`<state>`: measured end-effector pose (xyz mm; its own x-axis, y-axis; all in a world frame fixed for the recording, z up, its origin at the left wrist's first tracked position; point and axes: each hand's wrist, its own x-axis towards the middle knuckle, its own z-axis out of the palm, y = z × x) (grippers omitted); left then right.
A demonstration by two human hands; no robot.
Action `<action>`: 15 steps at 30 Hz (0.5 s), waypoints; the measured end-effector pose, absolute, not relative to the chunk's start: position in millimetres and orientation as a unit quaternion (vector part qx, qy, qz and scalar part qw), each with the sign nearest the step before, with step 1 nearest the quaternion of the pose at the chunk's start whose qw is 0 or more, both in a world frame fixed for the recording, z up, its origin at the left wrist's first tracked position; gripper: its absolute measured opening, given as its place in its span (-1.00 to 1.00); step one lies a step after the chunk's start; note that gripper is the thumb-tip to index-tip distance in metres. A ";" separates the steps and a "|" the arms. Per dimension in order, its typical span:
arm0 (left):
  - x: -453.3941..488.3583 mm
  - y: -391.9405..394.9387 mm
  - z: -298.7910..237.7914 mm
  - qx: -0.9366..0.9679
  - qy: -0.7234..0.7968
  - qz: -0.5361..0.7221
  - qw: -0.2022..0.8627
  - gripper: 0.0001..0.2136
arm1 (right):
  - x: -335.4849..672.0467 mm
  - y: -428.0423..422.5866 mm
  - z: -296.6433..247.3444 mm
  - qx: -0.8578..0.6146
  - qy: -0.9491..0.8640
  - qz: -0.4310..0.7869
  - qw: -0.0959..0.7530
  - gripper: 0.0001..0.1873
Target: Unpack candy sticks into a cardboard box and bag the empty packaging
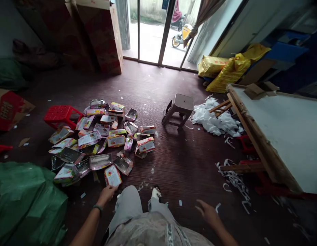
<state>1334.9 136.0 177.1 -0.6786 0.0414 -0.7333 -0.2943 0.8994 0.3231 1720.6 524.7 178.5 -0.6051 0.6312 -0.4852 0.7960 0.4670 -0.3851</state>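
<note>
A pile of small colourful printed cartons [102,140] lies scattered on the dark floor, several of them folded open with silvery insides. My left hand [106,193] reaches down to the nearest carton [112,175], its fingertips at that carton's lower edge. Its fingers are curled and the grip is unclear. A green band sits on that wrist. My right hand [207,212] hangs over bare floor to the right, fingers loosely spread, holding nothing. My knees and one sandalled foot [156,193] show between the hands.
A brown plastic stool [179,108] stands mid-floor, a red stool [61,115] left of the pile. A green sack [25,201] lies at the near left. White paper scraps [215,119] lie beside a white-topped table [286,133]. Yellow sacks [225,70] and big cardboard boxes [102,34] stand by the glass door.
</note>
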 end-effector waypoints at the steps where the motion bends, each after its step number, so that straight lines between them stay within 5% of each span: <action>1: 1338.8 143.1 173.4 -0.083 0.892 0.206 0.394 -0.72 | 1702.5 560.3 183.9 0.408 0.861 -0.265 0.151 -0.54; 6: 1317.3 164.7 149.8 -0.154 0.899 0.162 0.377 -0.62 | 1543.5 672.8 200.7 0.289 0.927 -0.157 0.180 -0.52; 15: 1194.8 226.7 75.0 -0.204 0.899 0.085 0.377 -0.43 | 1250.0 693.0 131.1 0.113 0.974 -0.090 0.174 -0.42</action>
